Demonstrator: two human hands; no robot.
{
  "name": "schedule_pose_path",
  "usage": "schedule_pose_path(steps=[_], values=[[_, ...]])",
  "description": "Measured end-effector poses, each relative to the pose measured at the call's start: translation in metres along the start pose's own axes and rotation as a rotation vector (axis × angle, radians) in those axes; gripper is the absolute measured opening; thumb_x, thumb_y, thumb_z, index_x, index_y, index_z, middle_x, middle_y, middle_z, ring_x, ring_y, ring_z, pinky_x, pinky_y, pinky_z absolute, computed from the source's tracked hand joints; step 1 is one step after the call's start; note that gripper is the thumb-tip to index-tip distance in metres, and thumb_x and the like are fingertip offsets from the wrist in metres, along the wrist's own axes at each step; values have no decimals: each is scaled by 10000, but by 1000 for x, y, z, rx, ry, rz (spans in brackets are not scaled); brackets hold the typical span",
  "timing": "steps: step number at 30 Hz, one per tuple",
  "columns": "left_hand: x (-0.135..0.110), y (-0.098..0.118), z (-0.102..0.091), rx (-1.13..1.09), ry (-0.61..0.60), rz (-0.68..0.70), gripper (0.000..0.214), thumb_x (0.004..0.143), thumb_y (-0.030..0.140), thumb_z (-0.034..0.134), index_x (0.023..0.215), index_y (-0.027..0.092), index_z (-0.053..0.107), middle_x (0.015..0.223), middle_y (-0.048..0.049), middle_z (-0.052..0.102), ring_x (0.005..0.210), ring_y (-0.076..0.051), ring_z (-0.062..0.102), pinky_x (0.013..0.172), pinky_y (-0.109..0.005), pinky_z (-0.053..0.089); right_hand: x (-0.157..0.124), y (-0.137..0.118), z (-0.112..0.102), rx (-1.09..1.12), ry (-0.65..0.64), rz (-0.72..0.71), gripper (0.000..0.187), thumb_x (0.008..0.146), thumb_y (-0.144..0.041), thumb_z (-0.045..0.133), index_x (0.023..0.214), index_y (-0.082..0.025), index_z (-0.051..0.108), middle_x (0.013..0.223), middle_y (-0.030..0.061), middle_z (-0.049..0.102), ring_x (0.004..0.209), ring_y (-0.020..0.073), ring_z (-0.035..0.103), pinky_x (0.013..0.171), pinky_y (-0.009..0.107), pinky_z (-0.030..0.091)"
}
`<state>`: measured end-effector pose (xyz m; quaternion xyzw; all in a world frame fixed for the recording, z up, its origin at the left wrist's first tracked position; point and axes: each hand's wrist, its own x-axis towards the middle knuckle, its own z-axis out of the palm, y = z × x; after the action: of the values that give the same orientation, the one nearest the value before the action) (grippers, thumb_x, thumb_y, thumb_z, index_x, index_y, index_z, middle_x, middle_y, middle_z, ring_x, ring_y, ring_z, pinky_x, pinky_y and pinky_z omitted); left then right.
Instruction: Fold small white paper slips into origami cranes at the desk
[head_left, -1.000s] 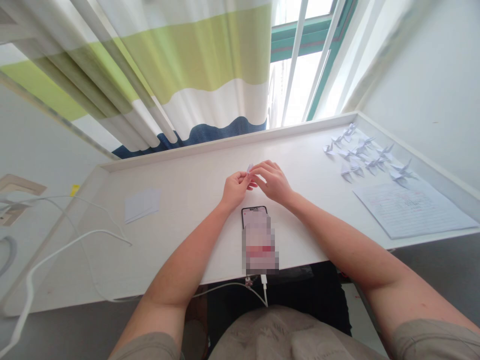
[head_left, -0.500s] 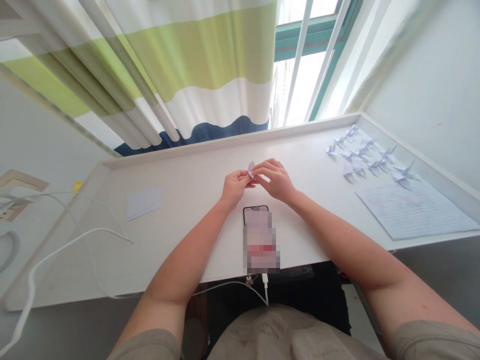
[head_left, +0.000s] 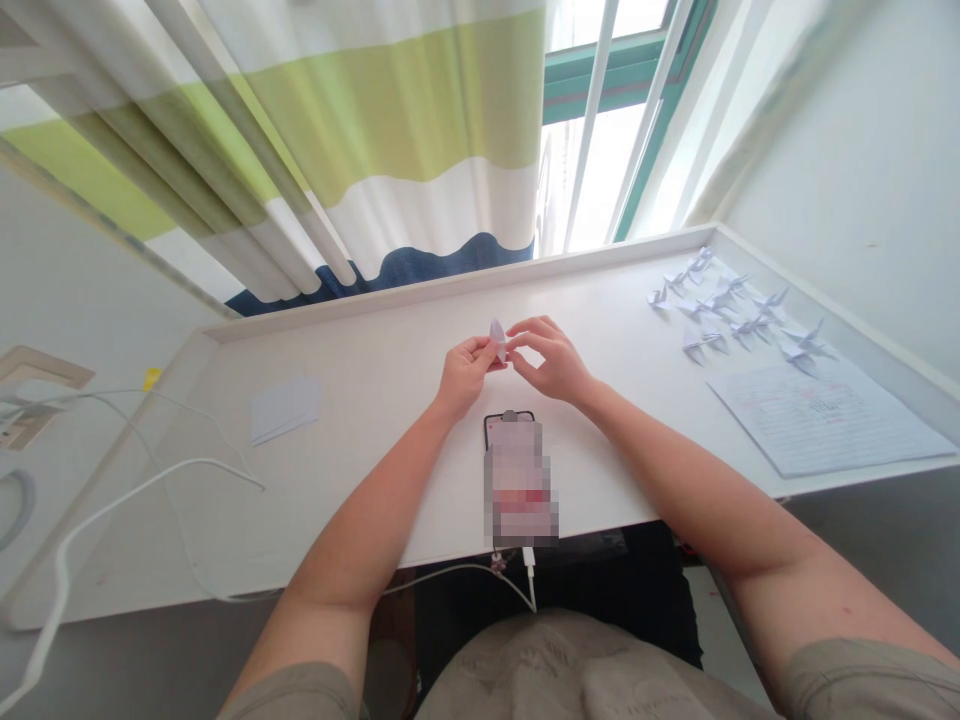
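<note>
Over the middle of the white desk point(head_left: 390, 370), my left hand point(head_left: 462, 380) pinches a small folded piece of white paper point(head_left: 496, 334) between thumb and fingers. The paper's pointed tip sticks up above the fingers. Just to its right is my right hand point(head_left: 556, 366), its fingers bent and spread, with the tips close to the paper's edge. Whether those fingertips touch the paper I cannot tell. Several folded white paper cranes point(head_left: 727, 296) stand in a group at the desk's far right.
A phone point(head_left: 517, 470) with a blurred screen lies in front of my hands, a white cable point(head_left: 529, 562) plugged in. Written sheets point(head_left: 821, 420) lie at the right, small blank paper pieces point(head_left: 285, 408) at the left. Another cable point(head_left: 150, 492) crosses the left side. A raised rim point(head_left: 375, 292) borders the back.
My right hand's fingers have opened and drawn slightly away from the folded paper, which stays in my left hand and shows more of its surface.
</note>
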<state>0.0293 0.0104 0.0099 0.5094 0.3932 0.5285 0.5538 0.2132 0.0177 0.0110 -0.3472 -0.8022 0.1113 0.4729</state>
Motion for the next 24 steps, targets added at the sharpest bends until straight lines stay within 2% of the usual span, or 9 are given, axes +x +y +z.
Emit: schedule_pose_path(steps=[2, 4, 6, 9, 12, 17, 19, 21, 24], values=[[-1, -1, 0, 28, 0, 17, 434, 825, 562, 863, 979, 168, 762, 894, -81, 810, 844, -189, 761, 914, -416, 638, 0, -2, 2, 147, 28, 144, 150, 988, -405, 682, 994, -261, 724, 1052, 75, 765, 1000, 260, 692, 929, 479, 579], [-1, -1, 1, 47, -10, 29, 442, 825, 571, 860, 987, 172, 762, 893, -79, 810, 841, -191, 760, 903, -410, 631, 1, -3, 4, 284, 38, 304, 278, 948, -528, 730, 1026, -261, 733, 1023, 70, 779, 960, 251, 714, 889, 467, 608], [-2, 0, 1, 63, -29, 37, 448, 828, 580, 854, 999, 177, 759, 889, -75, 808, 844, -193, 759, 891, -400, 622, 1, -3, 7, 389, 31, 402, 383, 891, -624, 771, 1005, -258, 757, 1000, 68, 795, 937, 249, 731, 872, 465, 626], [-1, -1, 1, 95, -45, 50, 447, 848, 584, 835, 995, 177, 723, 866, -72, 800, 830, -192, 750, 866, -377, 600, 1, -1, 9, 485, 25, 439, 456, 838, -690, 794, 926, -243, 783, 921, 59, 802, 856, 238, 746, 877, 478, 635], [0, -4, 0, 112, -21, 52, 425, 882, 553, 820, 1003, 198, 619, 798, -41, 782, 797, -181, 734, 857, -368, 579, 1, 2, 10, 546, 19, 453, 486, 816, -708, 803, 886, -227, 785, 868, 55, 795, 762, 222, 748, 865, 481, 638], [0, -8, 0, 191, -33, 39, 377, 953, 521, 747, 976, 227, 513, 747, -2, 743, 794, -177, 734, 863, -365, 573, 3, 3, 11, 516, 17, 463, 485, 807, -692, 817, 808, -212, 750, 808, 42, 778, 714, 210, 740, 883, 482, 616], [0, -7, 0, 241, 21, 75, 363, 952, 499, 748, 951, 232, 502, 775, -6, 739, 791, -178, 732, 816, -346, 575, 4, 1, 11, 470, 40, 469, 491, 827, -698, 789, 794, -210, 742, 800, 42, 781, 742, 209, 738, 886, 463, 603], [-1, -5, -1, 336, 125, 168, 335, 930, 447, 778, 918, 229, 523, 842, -21, 745, 818, -178, 727, 785, -324, 569, 4, -1, 12, 442, 68, 497, 495, 829, -702, 776, 800, -209, 748, 819, 54, 791, 782, 215, 736, 854, 434, 597], [-3, -1, -1, 501, 217, 315, 189, 924, 368, 772, 921, 217, 658, 968, -58, 774, 928, -196, 729, 815, -327, 574, 3, -2, 15, 458, 93, 558, 485, 813, -689, 793, 822, -205, 766, 849, 74, 801, 792, 225, 730, 783, 402, 588]])
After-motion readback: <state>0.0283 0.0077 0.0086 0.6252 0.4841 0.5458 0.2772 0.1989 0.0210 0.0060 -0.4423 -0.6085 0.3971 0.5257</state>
